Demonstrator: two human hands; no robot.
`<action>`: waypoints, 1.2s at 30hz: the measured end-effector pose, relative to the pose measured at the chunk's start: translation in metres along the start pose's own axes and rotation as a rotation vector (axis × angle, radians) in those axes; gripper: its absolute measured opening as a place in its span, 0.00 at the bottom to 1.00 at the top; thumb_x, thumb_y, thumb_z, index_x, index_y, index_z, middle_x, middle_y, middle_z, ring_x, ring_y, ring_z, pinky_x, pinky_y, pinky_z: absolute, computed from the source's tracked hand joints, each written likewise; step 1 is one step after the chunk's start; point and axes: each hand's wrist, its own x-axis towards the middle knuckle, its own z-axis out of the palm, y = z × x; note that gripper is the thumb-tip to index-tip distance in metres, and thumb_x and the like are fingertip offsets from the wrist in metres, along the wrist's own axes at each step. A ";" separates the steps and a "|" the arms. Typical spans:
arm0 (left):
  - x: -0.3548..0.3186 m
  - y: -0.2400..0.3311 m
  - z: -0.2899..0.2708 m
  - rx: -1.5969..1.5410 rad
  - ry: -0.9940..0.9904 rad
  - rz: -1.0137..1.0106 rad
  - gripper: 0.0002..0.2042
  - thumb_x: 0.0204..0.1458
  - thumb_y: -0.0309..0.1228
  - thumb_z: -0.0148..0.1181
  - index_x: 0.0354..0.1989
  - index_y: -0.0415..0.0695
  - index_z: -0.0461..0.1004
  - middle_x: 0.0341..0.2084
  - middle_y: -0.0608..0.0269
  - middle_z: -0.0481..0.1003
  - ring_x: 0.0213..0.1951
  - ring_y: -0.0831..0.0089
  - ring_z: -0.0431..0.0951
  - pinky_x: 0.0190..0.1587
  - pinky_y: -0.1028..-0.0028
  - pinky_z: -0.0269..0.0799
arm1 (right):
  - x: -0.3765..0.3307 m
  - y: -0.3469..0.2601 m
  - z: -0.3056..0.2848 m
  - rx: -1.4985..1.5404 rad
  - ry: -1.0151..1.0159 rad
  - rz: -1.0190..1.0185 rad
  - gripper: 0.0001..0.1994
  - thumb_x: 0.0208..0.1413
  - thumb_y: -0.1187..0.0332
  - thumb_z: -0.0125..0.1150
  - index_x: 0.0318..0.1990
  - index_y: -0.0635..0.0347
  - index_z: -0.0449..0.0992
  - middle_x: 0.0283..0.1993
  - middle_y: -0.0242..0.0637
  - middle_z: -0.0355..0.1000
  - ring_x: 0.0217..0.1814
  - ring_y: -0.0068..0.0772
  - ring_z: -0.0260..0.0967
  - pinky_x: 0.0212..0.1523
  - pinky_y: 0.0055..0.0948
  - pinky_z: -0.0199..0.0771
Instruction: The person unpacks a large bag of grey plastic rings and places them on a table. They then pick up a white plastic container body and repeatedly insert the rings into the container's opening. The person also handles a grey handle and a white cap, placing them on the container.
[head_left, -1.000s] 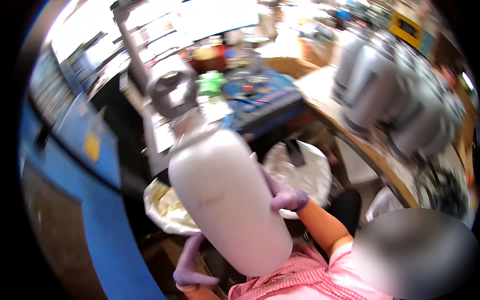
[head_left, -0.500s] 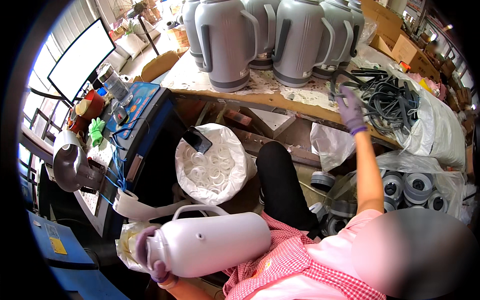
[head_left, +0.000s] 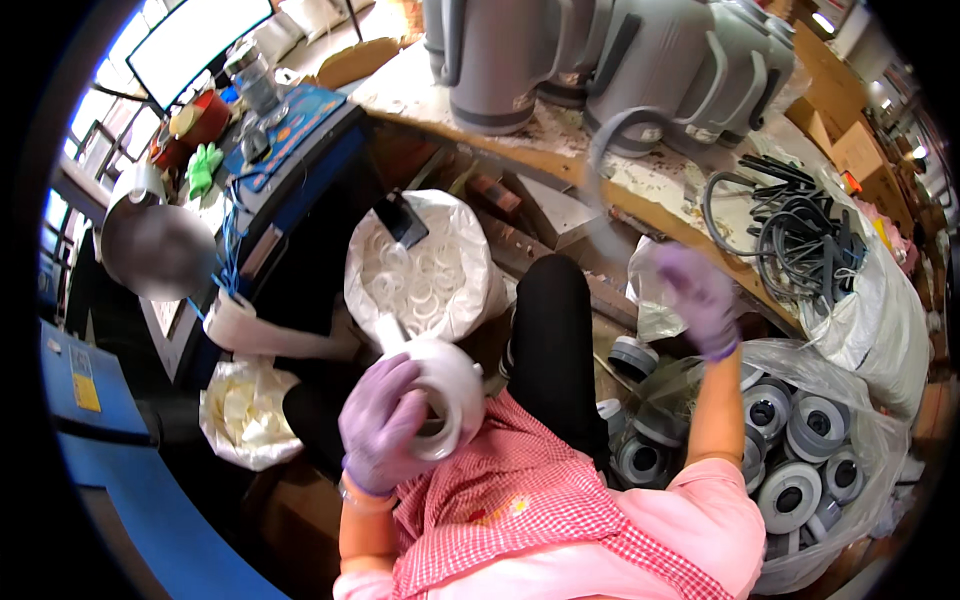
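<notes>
A pale grey jug body with a side handle rests at my lap, its round open mouth turned up toward me. My gloved left hand is closed on it beside the mouth. My gloved right hand, smeared by motion, is raised to the right of my knee. A long, curved grey strip, also blurred, runs up and left from its fingers in front of the bench. More such strips lie in a tangled heap on the bench at the right.
Several grey jugs stand on the bench. A white bag of clear rings with a phone on it is by my knee. Grey round parts fill a clear bag at right. A blue machine stands left.
My right hand has drawn back from the bench with a grey strip pulled from the heap. My left hand has swung the jug from lying sideways to mouth-up, nearer my middle.
</notes>
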 end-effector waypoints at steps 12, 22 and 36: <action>-0.031 0.000 -0.041 -0.400 -0.040 -0.129 0.34 0.38 0.39 0.79 0.55 0.44 0.70 0.47 0.42 0.73 0.46 0.47 0.77 0.47 0.53 0.75 | 0.026 -0.063 0.118 0.426 -0.701 0.153 0.23 0.56 0.63 0.65 0.56 0.66 0.73 0.37 0.35 0.75 0.36 0.25 0.72 0.38 0.25 0.71; -0.103 0.042 -0.046 -0.108 0.361 -0.353 0.46 0.41 0.62 0.70 0.56 0.33 0.64 0.44 0.49 0.74 0.46 0.57 0.77 0.51 0.63 0.74 | 0.020 -0.051 0.272 1.898 -0.123 0.936 0.09 0.66 0.59 0.53 0.33 0.48 0.72 0.14 0.14 0.39 0.13 0.12 0.36 0.18 0.18 0.38; -0.070 0.010 -0.016 -0.983 0.198 -0.739 0.27 0.49 0.39 0.62 0.54 0.38 0.64 0.42 0.58 0.74 0.44 0.65 0.75 0.51 0.64 0.69 | 0.008 -0.042 0.247 1.936 -0.611 0.796 0.17 0.70 0.51 0.42 0.38 0.51 0.70 0.13 0.17 0.44 0.12 0.15 0.42 0.18 0.20 0.47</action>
